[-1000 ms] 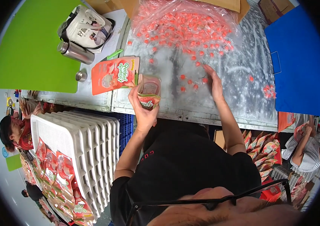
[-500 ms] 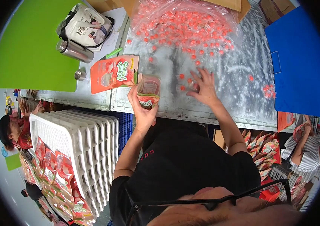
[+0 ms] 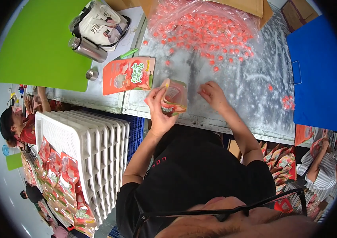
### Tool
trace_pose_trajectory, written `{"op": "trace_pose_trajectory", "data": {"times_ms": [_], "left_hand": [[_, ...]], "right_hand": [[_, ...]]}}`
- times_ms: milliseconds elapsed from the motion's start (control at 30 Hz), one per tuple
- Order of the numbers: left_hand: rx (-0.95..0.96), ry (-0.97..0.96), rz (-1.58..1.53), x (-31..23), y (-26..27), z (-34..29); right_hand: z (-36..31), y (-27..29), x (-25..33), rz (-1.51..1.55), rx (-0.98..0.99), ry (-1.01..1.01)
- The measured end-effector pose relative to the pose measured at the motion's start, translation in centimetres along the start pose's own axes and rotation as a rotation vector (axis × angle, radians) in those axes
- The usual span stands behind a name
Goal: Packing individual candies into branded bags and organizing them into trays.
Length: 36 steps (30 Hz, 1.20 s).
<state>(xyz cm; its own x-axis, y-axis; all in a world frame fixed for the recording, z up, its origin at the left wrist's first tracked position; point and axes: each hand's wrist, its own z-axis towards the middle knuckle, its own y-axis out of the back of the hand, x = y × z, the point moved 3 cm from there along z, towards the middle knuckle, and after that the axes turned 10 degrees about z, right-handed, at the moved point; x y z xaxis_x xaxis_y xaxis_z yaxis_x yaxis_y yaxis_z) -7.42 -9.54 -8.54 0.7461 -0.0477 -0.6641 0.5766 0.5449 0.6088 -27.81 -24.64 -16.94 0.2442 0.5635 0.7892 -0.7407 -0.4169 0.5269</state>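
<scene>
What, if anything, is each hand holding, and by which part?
The left hand holds a pouch by its left side; whether the right hand holds anything cannot be told.

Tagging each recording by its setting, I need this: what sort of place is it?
Probably a packing workshop for small wrapped goods: a heap of little red wrapped pieces lies on the worktable, printed red pouches crowd by stacked white trays, and another person handles a similar pouch.
</scene>
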Motion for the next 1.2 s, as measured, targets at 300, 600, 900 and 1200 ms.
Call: {"op": "trace_pose_trajectory", "data": {"times_ms": [300, 600, 900, 1200], "left_hand": [[0.143, -0.14, 0.262, -0.4, -1.4, -0.5], [0.085, -0.002, 0.017, -1.7, -1.8, 0.0], [0.042, 0.039, -0.082, -0.5, -1.9, 0.6], [-0.115, 0.156, -0.255, 2.4, -0.1, 0.1]], "right_hand": [[5.9, 4.3, 14.1, -0.09, 0.351, 0.095], [6.6, 0.8, 14.9, 0.571, 0.0, -0.01], [6.4, 1.6, 11.5, 1.318, -0.233, 0.028], [-4.0, -2.3, 7.7, -0.215, 0.542, 0.0]]}}
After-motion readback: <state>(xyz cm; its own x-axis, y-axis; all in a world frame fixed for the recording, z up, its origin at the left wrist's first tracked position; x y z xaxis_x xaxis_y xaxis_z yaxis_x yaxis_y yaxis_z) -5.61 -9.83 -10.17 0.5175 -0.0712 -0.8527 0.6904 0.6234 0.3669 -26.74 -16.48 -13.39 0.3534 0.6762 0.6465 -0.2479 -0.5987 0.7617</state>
